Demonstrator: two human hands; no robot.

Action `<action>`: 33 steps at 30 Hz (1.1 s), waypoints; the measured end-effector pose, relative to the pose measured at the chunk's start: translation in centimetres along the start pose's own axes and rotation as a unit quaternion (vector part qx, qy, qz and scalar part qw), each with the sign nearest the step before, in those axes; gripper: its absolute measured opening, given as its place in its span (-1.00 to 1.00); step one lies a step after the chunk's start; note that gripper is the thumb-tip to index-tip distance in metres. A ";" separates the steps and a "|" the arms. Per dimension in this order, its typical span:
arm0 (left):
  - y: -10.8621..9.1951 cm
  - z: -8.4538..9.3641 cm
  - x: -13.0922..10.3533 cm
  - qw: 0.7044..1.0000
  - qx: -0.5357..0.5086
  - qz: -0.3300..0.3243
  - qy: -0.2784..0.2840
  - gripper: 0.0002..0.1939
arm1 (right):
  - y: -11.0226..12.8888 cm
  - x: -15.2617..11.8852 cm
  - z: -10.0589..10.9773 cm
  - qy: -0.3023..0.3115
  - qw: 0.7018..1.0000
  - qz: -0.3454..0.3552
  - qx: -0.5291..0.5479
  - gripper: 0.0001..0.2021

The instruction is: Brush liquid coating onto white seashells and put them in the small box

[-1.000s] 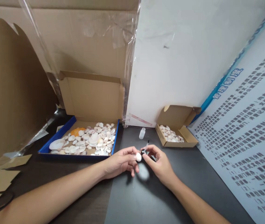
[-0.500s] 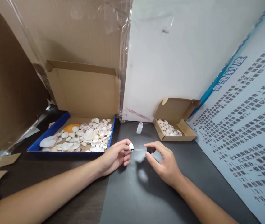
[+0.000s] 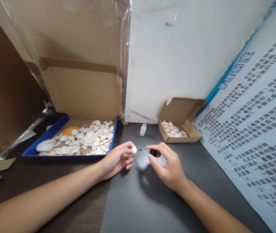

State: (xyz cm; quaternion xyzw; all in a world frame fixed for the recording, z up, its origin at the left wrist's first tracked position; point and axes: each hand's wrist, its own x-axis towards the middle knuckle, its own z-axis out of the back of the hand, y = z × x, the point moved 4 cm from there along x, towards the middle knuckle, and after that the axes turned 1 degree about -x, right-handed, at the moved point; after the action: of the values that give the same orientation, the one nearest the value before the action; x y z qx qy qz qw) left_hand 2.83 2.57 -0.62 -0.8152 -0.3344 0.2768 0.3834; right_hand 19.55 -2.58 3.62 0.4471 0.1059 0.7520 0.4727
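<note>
Between thumb and fingers, my left hand (image 3: 121, 157) pinches a small white seashell (image 3: 134, 150). Facing it, my right hand (image 3: 168, 161) grips a black brush cap (image 3: 153, 152), whose thin, pale stem ends in a dark brush tip (image 3: 141, 149). A small gap separates that tip from the shell. Beyond the hands stands a small translucent bottle (image 3: 143, 130) with no cap on it.
At the left, a blue-edged cardboard box (image 3: 62, 156) with a raised lid holds many shells and an orange piece (image 3: 70, 130). A smaller cardboard box (image 3: 183, 139) at the back right also contains shells. A printed poster (image 3: 249, 129) borders the right side.
The brush tip, at the shell before, is now apart from it to the right. My left hand still holds the shell. The whole view has shifted slightly.
</note>
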 end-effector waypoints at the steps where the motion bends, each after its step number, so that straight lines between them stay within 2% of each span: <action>1: 0.0 0.0 0.0 1.000 0.004 -0.001 0.000 -0.91 | 0.0 0.0 0.1 -0.002 1.000 -0.001 -0.003 -0.83; 12: 0.1 -0.3 -0.1 0.999 0.051 -0.001 -0.002 -0.82 | 0.3 -0.3 -0.2 0.010 1.000 -0.004 0.013 -0.89; 18: 0.2 -0.1 0.0 0.999 0.047 0.000 -0.002 -0.83 | 0.4 -0.4 -0.5 0.009 0.999 0.028 0.025 -0.88; 26: 0.1 -0.2 0.0 0.999 0.049 -0.004 0.000 -0.84 | 0.4 -0.5 -0.5 0.005 0.999 0.037 0.028 -0.85; 33: 0.0 -0.3 0.1 0.998 0.053 -0.011 -0.011 -0.85 | 0.2 -0.5 -0.6 0.002 1.000 0.019 0.025 -0.85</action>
State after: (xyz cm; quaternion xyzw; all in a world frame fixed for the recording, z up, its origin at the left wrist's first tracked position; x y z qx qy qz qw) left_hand 3.11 2.46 -0.47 -0.7868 -0.3328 0.2985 0.4255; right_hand 19.01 -2.97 3.10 0.4589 0.1174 0.7589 0.4469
